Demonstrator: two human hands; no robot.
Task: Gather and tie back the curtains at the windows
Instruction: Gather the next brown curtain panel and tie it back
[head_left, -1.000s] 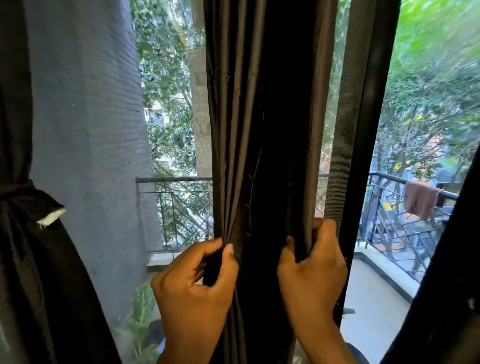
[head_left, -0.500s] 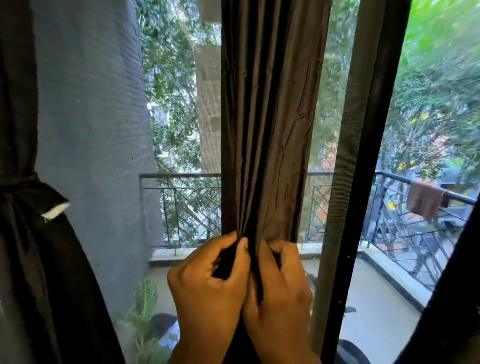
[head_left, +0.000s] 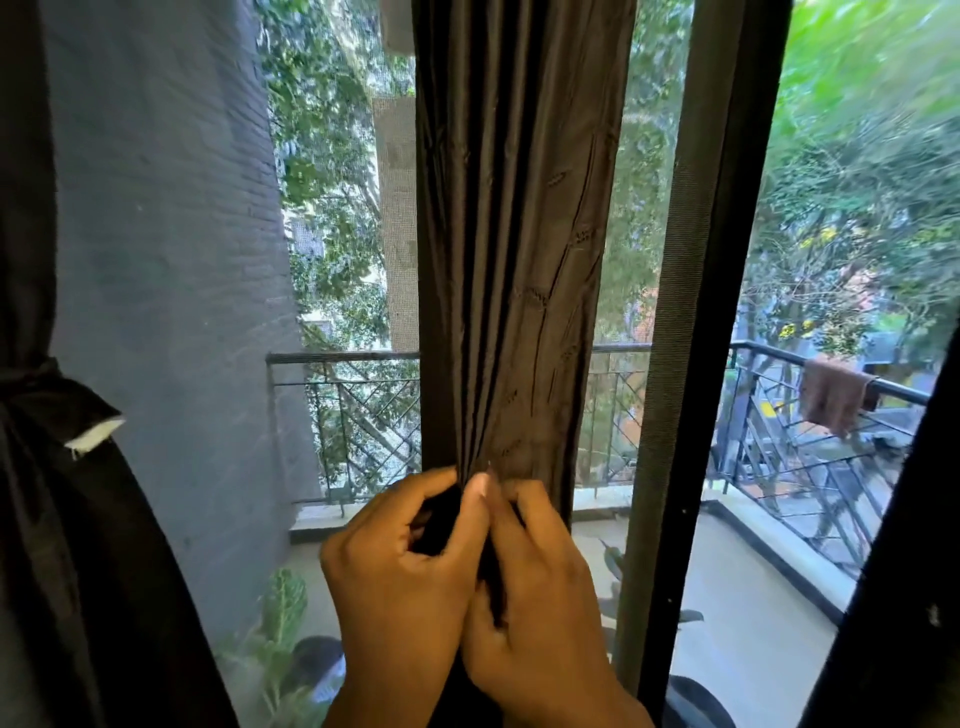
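Note:
A dark brown curtain (head_left: 514, 234) hangs in the middle of the window, bunched into narrow vertical folds. My left hand (head_left: 400, 587) grips the gathered folds from the left, thumb pressed against the fabric. My right hand (head_left: 540, 608) grips the same bundle from the right, and the two hands touch each other. At the far left hangs another dark curtain (head_left: 47, 467), tied at the waist with a band (head_left: 36, 395) that shows a white tag. A third dark curtain edge (head_left: 904, 571) fills the lower right corner.
A dark vertical window frame (head_left: 691, 364) with mesh screen stands just right of my hands. Outside are a grey brick wall (head_left: 166, 260), a balcony railing (head_left: 343, 358) with a brown cloth (head_left: 831, 395) hung on it, potted plants (head_left: 280, 613) and trees.
My right hand has pulled the curtain's right edge leftward to meet my left hand, narrowing the curtain into a tight bundle. The view has shifted slightly.

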